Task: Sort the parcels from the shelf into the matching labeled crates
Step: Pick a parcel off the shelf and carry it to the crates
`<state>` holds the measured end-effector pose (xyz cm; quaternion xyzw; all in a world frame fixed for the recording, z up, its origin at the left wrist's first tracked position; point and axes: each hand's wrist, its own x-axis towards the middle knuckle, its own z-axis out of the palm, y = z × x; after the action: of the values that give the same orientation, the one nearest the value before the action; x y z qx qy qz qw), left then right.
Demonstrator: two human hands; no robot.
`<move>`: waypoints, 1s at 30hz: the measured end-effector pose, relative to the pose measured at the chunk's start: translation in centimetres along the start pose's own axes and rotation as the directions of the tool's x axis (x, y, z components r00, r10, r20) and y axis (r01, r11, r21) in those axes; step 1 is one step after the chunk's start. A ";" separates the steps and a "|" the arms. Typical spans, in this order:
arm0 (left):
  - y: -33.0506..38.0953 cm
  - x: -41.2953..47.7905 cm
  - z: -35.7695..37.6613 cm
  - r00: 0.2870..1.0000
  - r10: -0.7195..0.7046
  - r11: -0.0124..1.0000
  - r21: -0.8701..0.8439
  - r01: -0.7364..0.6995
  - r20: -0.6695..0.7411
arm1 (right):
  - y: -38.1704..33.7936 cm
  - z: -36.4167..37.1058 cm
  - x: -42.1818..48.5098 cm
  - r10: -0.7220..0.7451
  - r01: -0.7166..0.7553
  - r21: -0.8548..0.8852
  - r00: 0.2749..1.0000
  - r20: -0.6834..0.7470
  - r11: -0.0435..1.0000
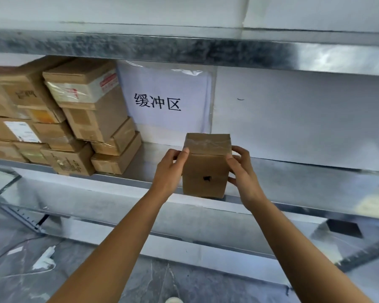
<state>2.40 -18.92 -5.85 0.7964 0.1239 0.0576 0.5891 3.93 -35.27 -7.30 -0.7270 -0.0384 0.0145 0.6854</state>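
A wide galvanised metal shelf (304, 180) fills most of my view, with another metal shelf level (184, 49) running across above it and a grey marbled floor (140, 278) below. On the left of the shelf sits a stack of brown cardboard parcels (59, 119), piled several high, some with clear tape and white printed labels. Just beside that stack, against the white back panel, hangs a white paper sign with three black Chinese characters (164, 99) in a clear plastic sleeve.

In front of the sign, at the shelf's front edge and apart from the stack, stands a small upright brown cardboard box (206, 169), clear tape across its top flap and a small black mark on its front. I cannot tell whether its base rests on the shelf or is just off it.

My left hand (169, 171) grips the box's left side, thumb on the front near the top. My right hand (243, 173) grips its right side, fingers curled round the edge.
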 end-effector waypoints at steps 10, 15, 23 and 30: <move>2.8 -5.7 3.4 0.989 0.119 0.987 -0.116 -0.109 0.084 | -2.0 -5.5 -5.7 -0.098 0.101 0.030 0.992 -0.078 0.994; 2.7 -8.1 5.1 0.986 0.129 0.988 -0.099 -0.118 0.109 | -2.0 -7.6 -8.1 -0.160 0.161 -0.086 0.987 0.013 0.983; 3.2 -10.5 6.8 0.973 0.168 0.970 -0.203 -0.134 0.161 | -2.2 -10.0 -11.8 -0.211 0.211 -0.012 0.977 0.014 0.977; 4.3 -11.5 9.2 0.964 0.182 0.942 -0.315 -0.114 0.193 | -2.3 -12.4 -14.2 -0.288 0.298 0.024 0.939 -0.186 0.954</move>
<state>-5.90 -31.66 -3.84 0.7059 -0.0126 0.0321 0.7075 -9.35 -48.53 -4.75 -0.6936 -0.0835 -0.1526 0.6990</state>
